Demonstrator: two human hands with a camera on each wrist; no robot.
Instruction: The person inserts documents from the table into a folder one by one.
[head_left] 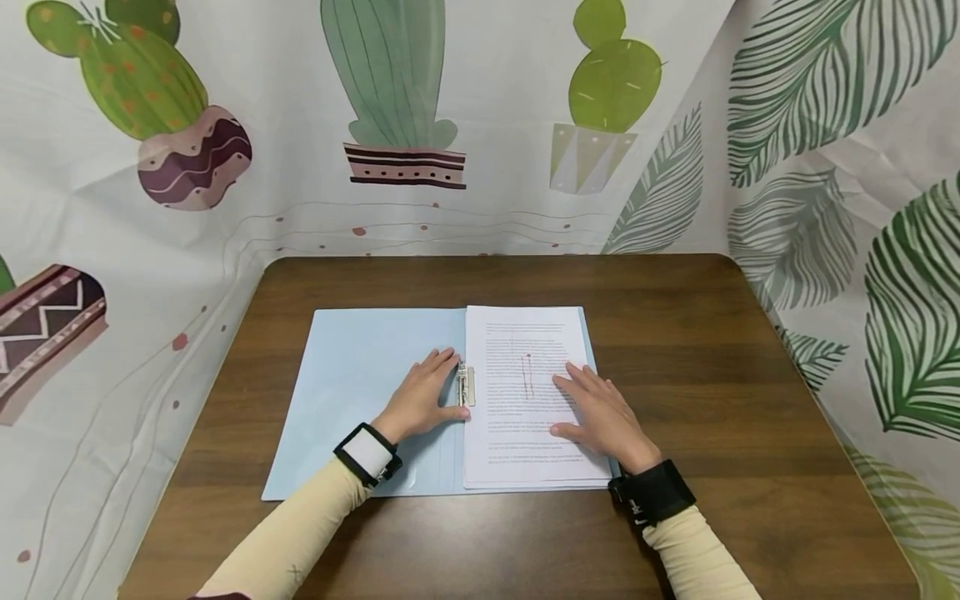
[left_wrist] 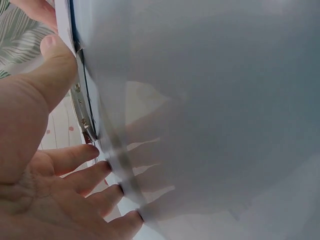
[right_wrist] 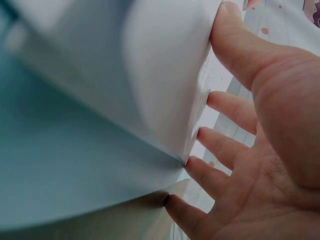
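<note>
A light blue folder (head_left: 352, 367) lies opened flat, with a stack of printed paper (head_left: 510, 475) on its right side. Beside the spine is a metal clip (head_left: 466, 387) at the paper's left edge. My left hand (head_left: 422, 398) rests on the folder around the clip, fingers spread and thumb by the paper's edge. In the left wrist view its fingertips (left_wrist: 103, 166) touch the folder's surface. Over the right part of the pages my right hand (head_left: 609, 418) lies with fingers extended. The right wrist view shows its fingertips (right_wrist: 204, 133) against the paper and folder edge.
The folder lies on a brown wooden table (head_left: 675, 333) with rounded far corners. Behind and beside the table hangs a white cloth (head_left: 510, 83) printed with cacti and leaves. Red marks (head_left: 528, 375) show on the top page.
</note>
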